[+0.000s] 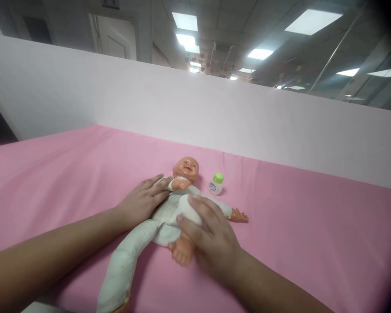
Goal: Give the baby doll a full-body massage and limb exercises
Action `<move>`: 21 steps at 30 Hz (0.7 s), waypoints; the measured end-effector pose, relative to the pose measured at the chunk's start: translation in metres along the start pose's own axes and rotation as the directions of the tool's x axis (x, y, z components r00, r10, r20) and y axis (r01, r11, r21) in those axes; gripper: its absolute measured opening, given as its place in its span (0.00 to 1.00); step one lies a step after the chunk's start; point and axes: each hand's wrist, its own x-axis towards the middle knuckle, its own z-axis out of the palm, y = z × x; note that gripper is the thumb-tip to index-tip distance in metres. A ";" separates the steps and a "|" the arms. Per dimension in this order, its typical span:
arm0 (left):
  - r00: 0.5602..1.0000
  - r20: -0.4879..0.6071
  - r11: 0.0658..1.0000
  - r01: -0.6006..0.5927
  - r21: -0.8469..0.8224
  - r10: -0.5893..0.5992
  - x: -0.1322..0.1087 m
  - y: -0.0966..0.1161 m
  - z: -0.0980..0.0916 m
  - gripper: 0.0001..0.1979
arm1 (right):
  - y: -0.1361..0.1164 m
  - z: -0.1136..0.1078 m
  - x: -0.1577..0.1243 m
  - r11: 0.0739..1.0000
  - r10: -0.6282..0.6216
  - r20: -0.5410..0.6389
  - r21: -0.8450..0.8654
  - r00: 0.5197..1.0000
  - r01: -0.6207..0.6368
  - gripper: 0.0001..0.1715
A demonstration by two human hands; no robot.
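Note:
A baby doll (171, 202) with a white cloth body and plastic head, hands and feet lies on its back on a pink surface. My left hand (145, 201) rests against the doll's side and bent arm, fingers stretched out. Over the doll's bent leg, my right hand (213, 232) has its fingers wrapped round the white knee, with the plastic foot showing below. The doll's other leg extends toward the lower left. Beside the doll's head stands a small clear bottle (216, 186) with a green cap, touched by neither hand.
The pink sheet (296, 226) has soft folds. Behind it rises a long white panel (215, 111), with a door (115, 39) and lit ceiling panels beyond.

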 end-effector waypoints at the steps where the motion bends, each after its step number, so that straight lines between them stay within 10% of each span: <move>1: 1.000 0.012 1.000 -0.023 0.014 0.023 0.001 0.002 -0.002 0.25 | 0.005 0.005 0.000 0.998 0.070 0.065 -0.004 0.995 -0.070 0.29; 5: 0.998 0.014 0.997 -0.061 0.054 0.061 0.002 0.005 -0.007 0.20 | 0.015 0.018 0.001 0.953 0.282 0.241 0.039 0.929 -0.300 0.27; 9: 1.000 0.006 1.000 0.000 0.020 0.000 0.001 0.002 0.000 0.22 | 0.015 0.017 0.000 0.968 0.231 0.198 0.056 0.953 -0.246 0.27; 16: 0.935 -0.042 0.927 0.341 -0.156 -0.351 -0.005 -0.010 0.021 0.31 | -0.022 0.003 -0.004 0.964 -0.073 0.068 0.261 0.995 0.053 0.21; 21: 0.834 0.104 0.760 0.539 -0.363 -0.542 -0.003 -0.020 0.013 0.43 | -0.039 0.018 -0.016 0.873 -0.426 0.311 0.387 0.850 0.296 0.09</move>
